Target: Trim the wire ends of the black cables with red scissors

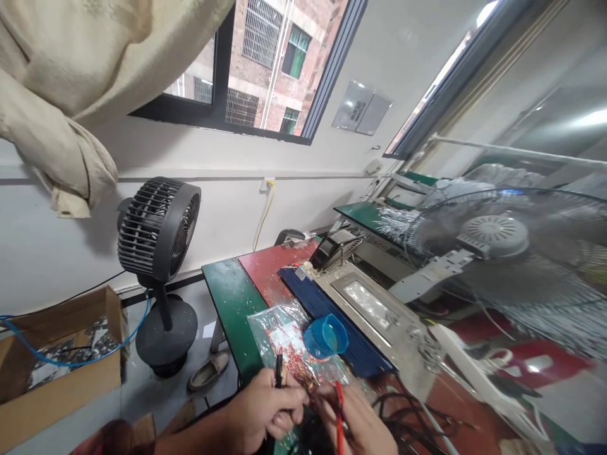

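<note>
My left hand (270, 404) is closed, with a slim black piece (279, 370) sticking up out of its fingers; its kind is not clear. My right hand (355, 420) is wrapped round a red-handled tool (339, 414) whose working end is hidden. The fingertips of both hands come close together over the table. Just beyond them lies a clear plastic bag (265, 322) strewn with many tiny red and yellow bits (296, 357). A translucent blue cup (326, 335) rests on the bag. Dark material (310, 436) shows below my hands, partly hidden.
A blue and beige machine (346, 303) stands behind the cup. Black cables (412, 411) lie to the right on the red mat. One fan (159, 230) stands on the left, another (497, 237) on the right. An open cardboard box (61, 392) and a shoe (208, 371) are on the floor.
</note>
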`<state>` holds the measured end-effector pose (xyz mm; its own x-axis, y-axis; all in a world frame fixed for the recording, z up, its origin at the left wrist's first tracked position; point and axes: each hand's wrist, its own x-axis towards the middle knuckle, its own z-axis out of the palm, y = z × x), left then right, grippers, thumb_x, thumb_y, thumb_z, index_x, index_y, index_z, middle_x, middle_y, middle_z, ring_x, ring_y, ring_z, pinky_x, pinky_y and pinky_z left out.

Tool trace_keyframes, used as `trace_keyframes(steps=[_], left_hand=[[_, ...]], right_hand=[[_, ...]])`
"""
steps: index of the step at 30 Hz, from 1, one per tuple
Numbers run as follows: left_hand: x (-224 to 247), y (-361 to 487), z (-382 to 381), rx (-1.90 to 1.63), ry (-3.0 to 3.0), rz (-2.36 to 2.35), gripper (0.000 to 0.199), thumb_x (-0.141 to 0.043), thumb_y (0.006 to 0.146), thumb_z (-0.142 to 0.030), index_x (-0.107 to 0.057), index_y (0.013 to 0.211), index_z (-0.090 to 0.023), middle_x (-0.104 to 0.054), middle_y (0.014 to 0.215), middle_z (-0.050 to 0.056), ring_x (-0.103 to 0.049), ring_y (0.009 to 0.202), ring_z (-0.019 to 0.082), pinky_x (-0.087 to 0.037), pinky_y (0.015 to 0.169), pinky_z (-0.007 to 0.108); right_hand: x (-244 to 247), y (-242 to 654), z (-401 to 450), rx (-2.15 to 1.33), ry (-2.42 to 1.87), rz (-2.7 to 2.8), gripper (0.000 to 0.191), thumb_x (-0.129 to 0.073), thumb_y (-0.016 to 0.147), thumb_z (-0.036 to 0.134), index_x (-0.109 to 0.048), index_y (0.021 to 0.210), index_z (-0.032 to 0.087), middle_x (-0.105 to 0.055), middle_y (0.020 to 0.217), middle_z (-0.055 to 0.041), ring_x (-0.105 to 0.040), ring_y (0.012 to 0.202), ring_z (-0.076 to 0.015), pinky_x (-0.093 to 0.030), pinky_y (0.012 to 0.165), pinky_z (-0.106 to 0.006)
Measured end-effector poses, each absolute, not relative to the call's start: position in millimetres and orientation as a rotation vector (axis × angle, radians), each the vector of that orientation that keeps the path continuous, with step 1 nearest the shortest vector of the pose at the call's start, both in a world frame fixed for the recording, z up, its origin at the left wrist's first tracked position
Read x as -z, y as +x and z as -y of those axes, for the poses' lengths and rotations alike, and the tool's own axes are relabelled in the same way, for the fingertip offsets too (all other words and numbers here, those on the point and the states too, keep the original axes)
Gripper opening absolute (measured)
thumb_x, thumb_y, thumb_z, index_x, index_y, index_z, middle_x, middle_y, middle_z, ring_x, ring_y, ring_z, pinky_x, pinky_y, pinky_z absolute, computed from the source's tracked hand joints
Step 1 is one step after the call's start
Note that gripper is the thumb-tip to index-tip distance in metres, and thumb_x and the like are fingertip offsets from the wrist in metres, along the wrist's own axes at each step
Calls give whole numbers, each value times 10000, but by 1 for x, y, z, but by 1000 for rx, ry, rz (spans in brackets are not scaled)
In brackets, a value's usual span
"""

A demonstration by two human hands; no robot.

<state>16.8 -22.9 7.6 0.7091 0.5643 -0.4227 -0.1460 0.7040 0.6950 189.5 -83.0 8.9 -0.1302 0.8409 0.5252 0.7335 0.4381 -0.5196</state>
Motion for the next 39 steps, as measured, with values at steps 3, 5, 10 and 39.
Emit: trace_keyframes(steps=[3, 5, 10, 39], left_hand=[[-1, 19, 29, -650, 1035, -746, 197, -589, 723, -345, -527, 710, -158, -466, 537, -47, -322, 435, 44, -206, 423, 196], [3, 19, 31, -700, 1192, -771, 187, -572, 747, -322, -575, 715, -138, -468, 553, -41, -368, 499, 63, -266, 485, 212], [4, 20, 29, -721, 1245, -768, 218, -605, 734, -333, -604, 728, -115, -517, 603, -15, -425, 572, 85, -308, 552, 229], [3, 26, 28, -642, 843, -702, 474, -735, 528, -543, -495, 677, -163, -366, 406, -107, -213, 359, 14, -99, 372, 203]], right_hand=[[-8, 179, 82, -756, -1529, 1467, 214, -585, 787, 364, -611, 689, 175, -592, 587, -17, -539, 530, -144, -429, 523, -226], [-11, 173, 80, -1107, -1525, 1217, 354, -587, 765, 463, -536, 569, 173, -509, 481, 17, -464, 457, -111, -365, 464, -213], [-15, 170, 77, -1458, -1368, 755, 422, -691, 631, 533, -480, 547, 177, -435, 412, 55, -367, 356, -65, -256, 373, -191], [-24, 178, 77, -1226, -1440, 1053, 442, -594, 713, 569, -505, 549, 168, -454, 442, 36, -414, 433, -93, -294, 465, -223]])
